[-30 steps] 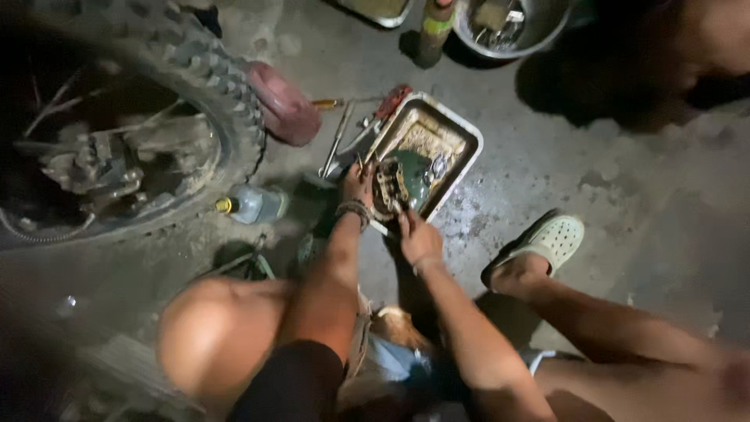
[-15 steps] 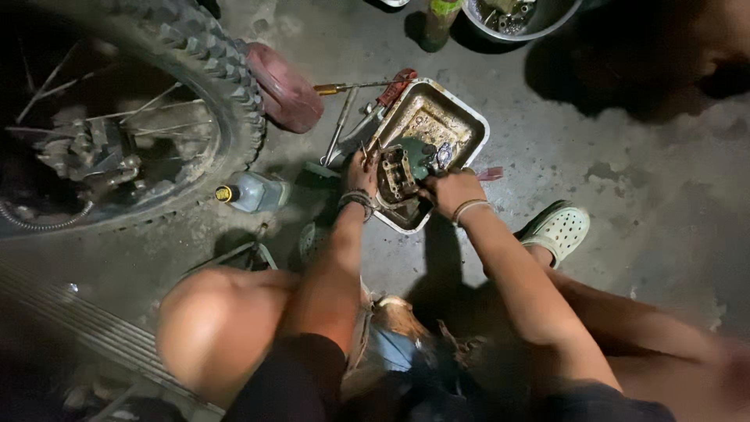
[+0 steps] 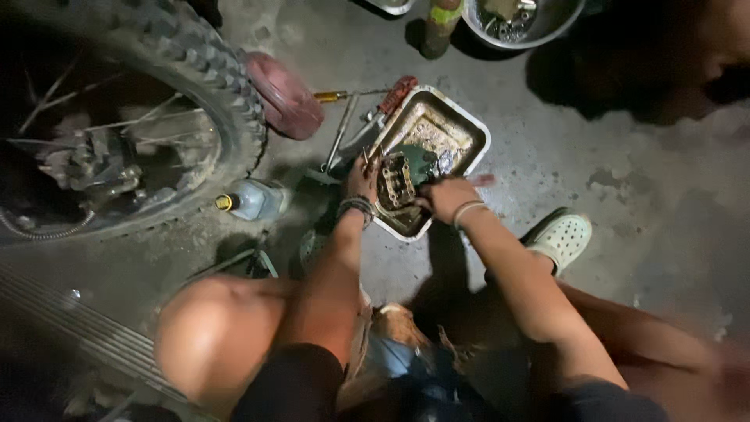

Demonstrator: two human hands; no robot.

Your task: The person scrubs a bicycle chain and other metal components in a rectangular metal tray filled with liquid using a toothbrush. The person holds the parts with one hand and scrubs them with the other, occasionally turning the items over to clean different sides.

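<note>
Since the earlier frames the right hand [image 3: 447, 195] has shifted right to the tray's [image 3: 469, 125] near edge. Both hands hold a greasy metal part [image 3: 396, 181] over the tray: left hand [image 3: 362, 178] closed on its left side, right fingers curled on its right. A tyre [image 3: 199, 94] and bottle [image 3: 251, 200] lie left.

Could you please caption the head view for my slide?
Both hands, left and right, hold a greasy metal part over a dirty tray beside a wheel.
</note>
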